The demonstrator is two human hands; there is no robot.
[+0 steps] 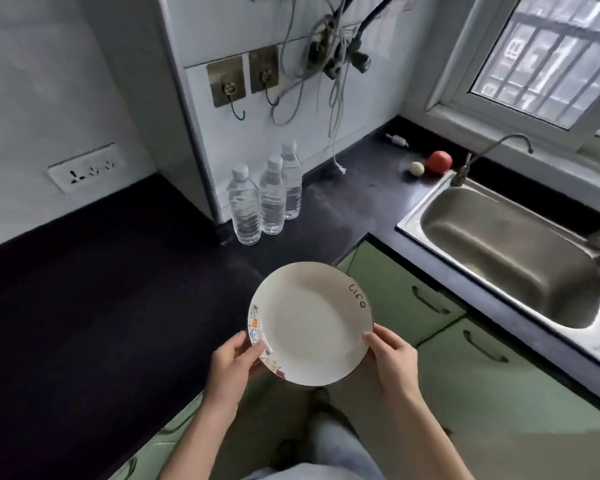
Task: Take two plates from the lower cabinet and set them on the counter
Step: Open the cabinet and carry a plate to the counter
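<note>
Fingers of left hand and right hand pinch one plate near three bottles.

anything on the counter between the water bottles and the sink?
Head view: bare dark counter between the water bottles and the sink. The red and pale round items sit further back, by the faucet.

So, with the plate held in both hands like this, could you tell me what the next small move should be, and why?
Probably carry the plate forward and left and lower it onto the bare dark counter. The left hand and right hand grip its opposite rims, it hangs in the air at the counter's edge, and no plate lies on the counter yet.
</note>
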